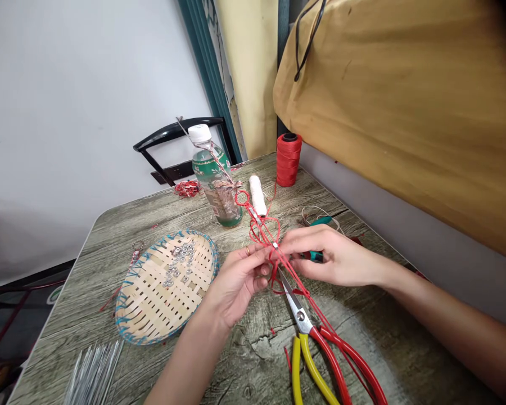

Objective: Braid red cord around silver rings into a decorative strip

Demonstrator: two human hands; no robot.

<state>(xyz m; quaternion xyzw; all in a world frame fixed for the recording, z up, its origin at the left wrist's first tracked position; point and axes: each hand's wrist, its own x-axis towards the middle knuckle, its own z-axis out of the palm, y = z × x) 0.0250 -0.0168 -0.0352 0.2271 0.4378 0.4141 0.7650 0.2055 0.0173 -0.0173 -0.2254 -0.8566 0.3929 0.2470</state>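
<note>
My left hand [244, 275] is closed, its thumb and fingers pinching red cord [293, 271] just below a small silver bead [275, 245]. From the right, my right hand [331, 253] reaches in with its fingertips closed on the cord beside that bead; the exact contact is partly hidden. The cord runs up, with more silver beads on it, to a loop at a plastic bottle [213, 180] with a green label. Below my hands lie scissors [300, 318] with red and yellow handles, their tips near the cord.
A woven bamboo tray [152, 315] holding several small metal beads [181, 261] lies left. Behind stand a red thread spool [288, 160] and a white spool [257, 196]. Metal wires [95, 374] lie front left, and a green-handled tool [321, 220] sits behind my right hand.
</note>
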